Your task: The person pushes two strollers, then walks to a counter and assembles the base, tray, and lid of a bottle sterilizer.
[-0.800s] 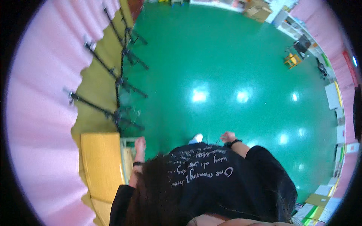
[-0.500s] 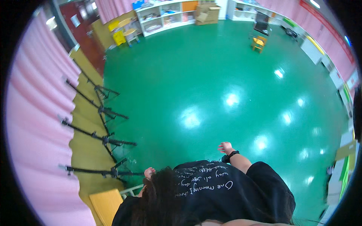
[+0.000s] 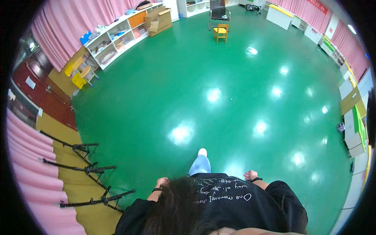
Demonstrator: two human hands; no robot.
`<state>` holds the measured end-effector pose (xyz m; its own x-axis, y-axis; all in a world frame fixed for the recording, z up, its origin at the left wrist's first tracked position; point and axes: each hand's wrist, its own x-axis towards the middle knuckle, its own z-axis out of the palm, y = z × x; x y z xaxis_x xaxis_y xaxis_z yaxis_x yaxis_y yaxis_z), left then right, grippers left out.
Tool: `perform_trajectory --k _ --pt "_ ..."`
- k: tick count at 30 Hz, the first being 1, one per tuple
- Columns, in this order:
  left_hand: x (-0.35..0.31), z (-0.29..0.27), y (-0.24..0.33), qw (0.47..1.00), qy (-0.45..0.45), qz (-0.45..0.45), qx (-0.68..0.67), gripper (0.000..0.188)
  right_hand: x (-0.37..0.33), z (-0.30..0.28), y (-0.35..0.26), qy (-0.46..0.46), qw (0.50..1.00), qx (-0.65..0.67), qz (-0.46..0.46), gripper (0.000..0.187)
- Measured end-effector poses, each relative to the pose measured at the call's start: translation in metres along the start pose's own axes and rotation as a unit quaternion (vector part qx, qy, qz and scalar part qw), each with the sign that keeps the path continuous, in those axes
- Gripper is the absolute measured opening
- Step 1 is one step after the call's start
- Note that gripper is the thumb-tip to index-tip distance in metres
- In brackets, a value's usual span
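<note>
Both hands empty: left hand (image 3: 161, 182) loosely curled at the hip, right hand (image 3: 250, 174) likewise, fingers half-closed on nothing. Nearest, well apart: black tripods (image 3: 88, 169) by the pink curtain (image 3: 27, 156); probably light, stiff, best gripped mid-leg.

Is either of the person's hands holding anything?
No: the left hand and right hand hang empty at the sides above the green floor.

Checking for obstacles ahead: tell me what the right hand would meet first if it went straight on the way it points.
The right hand, empty, points out over bare green floor. The way looks free; the small yellow chair stands far off, roughly ahead, though depth is unclear.
</note>
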<state>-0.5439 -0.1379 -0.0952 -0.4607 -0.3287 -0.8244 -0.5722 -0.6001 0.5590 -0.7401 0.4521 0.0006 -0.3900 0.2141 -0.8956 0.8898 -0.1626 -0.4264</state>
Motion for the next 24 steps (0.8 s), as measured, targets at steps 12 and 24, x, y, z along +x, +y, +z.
perform_trajectory --k 12,24 --pt "0.154 0.21 0.225 0.972 -0.048 -0.03 0.228 0.012 0.032 0.111 -0.253 -0.029 0.989 0.055 -0.137 0.03" --pt "0.242 0.429 0.36 0.937 -0.126 0.02 0.324 0.017 0.179 0.056 -0.405 0.088 0.938 0.336 0.005 0.024"
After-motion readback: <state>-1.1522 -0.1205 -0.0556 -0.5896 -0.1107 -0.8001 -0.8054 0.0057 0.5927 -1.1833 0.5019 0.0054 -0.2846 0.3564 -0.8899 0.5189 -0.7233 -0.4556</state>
